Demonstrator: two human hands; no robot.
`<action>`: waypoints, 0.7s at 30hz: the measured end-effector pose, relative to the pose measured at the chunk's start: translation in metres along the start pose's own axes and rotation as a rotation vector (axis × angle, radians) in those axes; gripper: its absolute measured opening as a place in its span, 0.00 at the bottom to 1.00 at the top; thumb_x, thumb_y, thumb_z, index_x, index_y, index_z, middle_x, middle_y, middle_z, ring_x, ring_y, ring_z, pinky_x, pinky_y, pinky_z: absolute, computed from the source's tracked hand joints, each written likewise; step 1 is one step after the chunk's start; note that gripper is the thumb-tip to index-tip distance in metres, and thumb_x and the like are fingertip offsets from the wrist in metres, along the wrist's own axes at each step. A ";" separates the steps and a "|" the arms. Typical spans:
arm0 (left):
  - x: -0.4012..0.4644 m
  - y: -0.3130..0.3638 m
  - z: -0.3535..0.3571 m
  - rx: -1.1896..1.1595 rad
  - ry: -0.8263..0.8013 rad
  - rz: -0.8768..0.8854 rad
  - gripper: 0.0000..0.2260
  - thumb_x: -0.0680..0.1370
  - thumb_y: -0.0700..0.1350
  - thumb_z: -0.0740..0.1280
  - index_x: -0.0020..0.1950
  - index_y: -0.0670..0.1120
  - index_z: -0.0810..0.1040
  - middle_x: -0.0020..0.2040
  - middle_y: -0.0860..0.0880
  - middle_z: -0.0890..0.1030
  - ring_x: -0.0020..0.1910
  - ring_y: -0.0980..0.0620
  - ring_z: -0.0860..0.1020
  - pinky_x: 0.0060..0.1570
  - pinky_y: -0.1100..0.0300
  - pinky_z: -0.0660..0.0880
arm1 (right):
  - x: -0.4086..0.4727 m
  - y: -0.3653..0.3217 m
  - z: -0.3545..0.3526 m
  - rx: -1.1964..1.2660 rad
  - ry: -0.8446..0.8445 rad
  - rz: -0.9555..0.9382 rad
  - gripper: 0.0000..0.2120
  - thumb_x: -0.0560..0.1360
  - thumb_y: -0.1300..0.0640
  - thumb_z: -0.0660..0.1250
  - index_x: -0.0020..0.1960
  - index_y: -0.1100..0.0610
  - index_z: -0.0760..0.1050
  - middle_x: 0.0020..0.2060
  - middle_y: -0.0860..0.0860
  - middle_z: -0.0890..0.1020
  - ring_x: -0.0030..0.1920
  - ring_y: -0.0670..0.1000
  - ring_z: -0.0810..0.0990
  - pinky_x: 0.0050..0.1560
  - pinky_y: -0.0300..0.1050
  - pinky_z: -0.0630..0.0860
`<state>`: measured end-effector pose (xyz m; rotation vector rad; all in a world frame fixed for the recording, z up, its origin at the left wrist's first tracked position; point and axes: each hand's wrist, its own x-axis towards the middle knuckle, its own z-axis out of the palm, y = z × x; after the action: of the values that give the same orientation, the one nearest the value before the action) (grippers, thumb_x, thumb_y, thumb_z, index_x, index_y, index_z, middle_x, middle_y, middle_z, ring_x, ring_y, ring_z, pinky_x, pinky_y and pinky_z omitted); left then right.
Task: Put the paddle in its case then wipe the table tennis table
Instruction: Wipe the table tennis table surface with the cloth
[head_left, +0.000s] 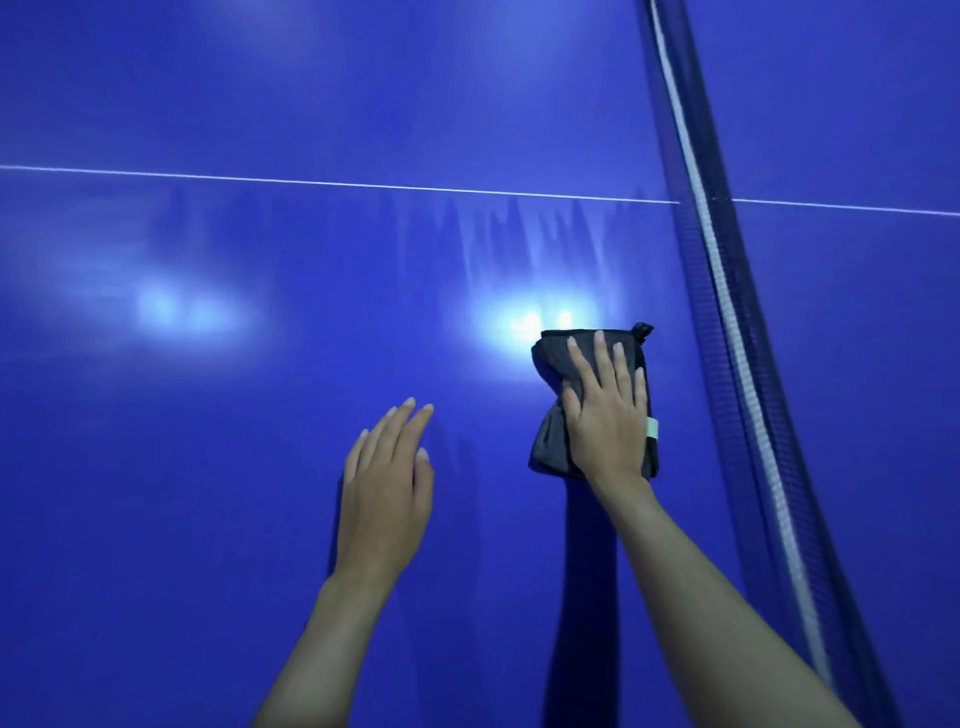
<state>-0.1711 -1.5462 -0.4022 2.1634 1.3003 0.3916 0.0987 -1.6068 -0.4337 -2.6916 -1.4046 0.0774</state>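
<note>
Right hand (608, 410) lies flat w/ straight fingers, pressing dark cloth (550, 447) on blue worktop (208, 415), mid-right of frame, near net (727, 312). Left hand (387, 483) is released, flat, lower center.

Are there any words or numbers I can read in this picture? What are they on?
No words or numbers can be read anywhere.
Small pale tag on the edge of the dark cloth, beside the right hand: nothing readable shows on it.
Blue table: only a plain white line, no writing.
Net: a white band, no print.
</note>
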 end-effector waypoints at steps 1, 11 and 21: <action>0.005 0.012 0.010 -0.001 -0.006 -0.001 0.21 0.84 0.44 0.58 0.77 0.50 0.70 0.78 0.53 0.69 0.78 0.52 0.65 0.77 0.44 0.63 | 0.001 0.020 -0.003 -0.001 -0.009 0.009 0.28 0.84 0.45 0.49 0.85 0.44 0.54 0.84 0.49 0.55 0.84 0.53 0.53 0.83 0.58 0.53; 0.048 0.063 0.051 0.057 -0.037 -0.005 0.20 0.84 0.40 0.61 0.77 0.50 0.70 0.78 0.53 0.69 0.78 0.52 0.65 0.76 0.43 0.63 | 0.037 0.129 -0.040 0.463 -0.096 0.060 0.28 0.86 0.59 0.62 0.83 0.47 0.60 0.85 0.46 0.48 0.76 0.28 0.36 0.60 0.14 0.41; 0.077 0.053 0.052 0.042 0.027 -0.038 0.20 0.85 0.43 0.58 0.77 0.50 0.70 0.78 0.54 0.69 0.78 0.54 0.65 0.78 0.45 0.60 | 0.111 0.115 -0.016 0.233 -0.050 0.153 0.28 0.86 0.43 0.53 0.84 0.42 0.53 0.85 0.44 0.47 0.80 0.56 0.62 0.72 0.56 0.67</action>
<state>-0.0700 -1.5151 -0.4140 2.1715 1.3746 0.3829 0.2572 -1.5821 -0.4309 -2.6127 -1.1205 0.3022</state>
